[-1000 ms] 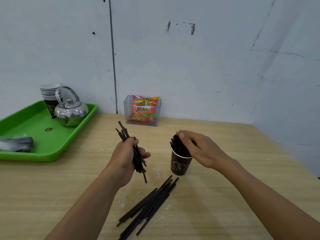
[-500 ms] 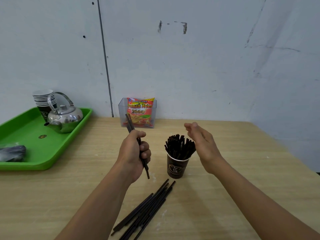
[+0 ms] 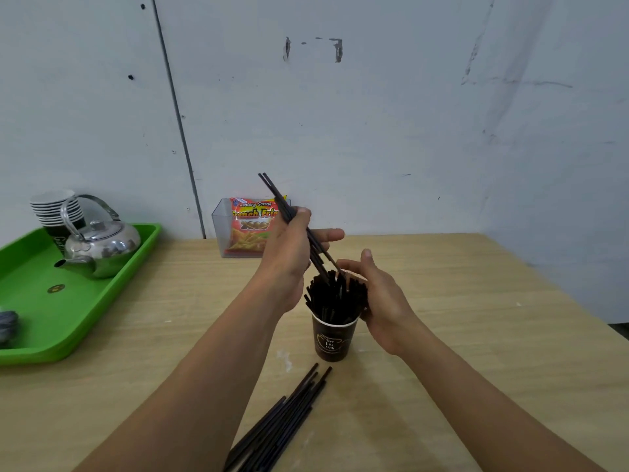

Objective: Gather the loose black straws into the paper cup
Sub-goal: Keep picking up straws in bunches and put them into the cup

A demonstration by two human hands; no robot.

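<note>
Black loose straws (image 3: 282,420) lie in 1 fanned pile at the table (image 3: 476,335) near edge; approx. a dozen, exact count n/a; judged light, stiff, slick, so pinch several mid-length, ends aligned. 1 paper cup (image 3: 332,338) stands just beyond, mid-table, packed w/ upright straws (image 3: 335,298); right hand (image 3: 381,301) cups that bundle, fingers curved round its far side, thumb raised; left hand (image 3: 292,247) clamps 2–3 held straws (image 3: 275,195), tilted, lower ends at cup mouth. Far left: 1 green tray (image 3: 34,301), 1 kettle (image 3: 102,243), 1 cup stack (image 3: 54,206); far edge: 1 snack pack (image 3: 250,226).
</note>
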